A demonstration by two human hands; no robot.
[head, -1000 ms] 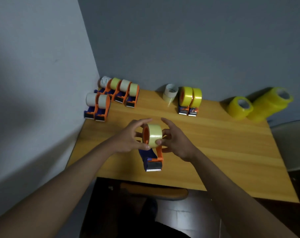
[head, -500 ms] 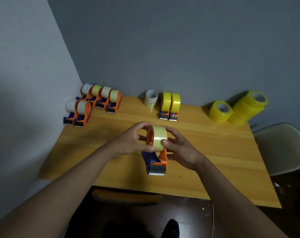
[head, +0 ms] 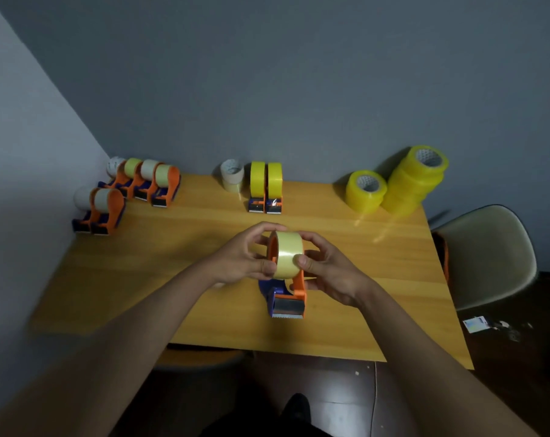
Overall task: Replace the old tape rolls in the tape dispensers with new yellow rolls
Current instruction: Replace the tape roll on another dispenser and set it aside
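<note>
Item in hand: orange-and-blue tape dispenser (head: 285,293), standing on the wooden table (head: 377,279) toward its near edge, serrated cutter facing me. Its pale old tape roll (head: 286,255) sits upright on the hub, roll axis running left to right. I see my left hand (head: 242,258) and right hand (head: 325,272) curled round it from either side, thumbs on the glossy tread, equally close. I judge it must slide off sideways. Further back on the table, to the right: smooth new yellow rolls (head: 395,184).

Far-left dispensers (head: 98,212) blurred; white chair (head: 488,257) cut off at right edge; floor scraps (head: 477,324) lower right too small to identify.
</note>
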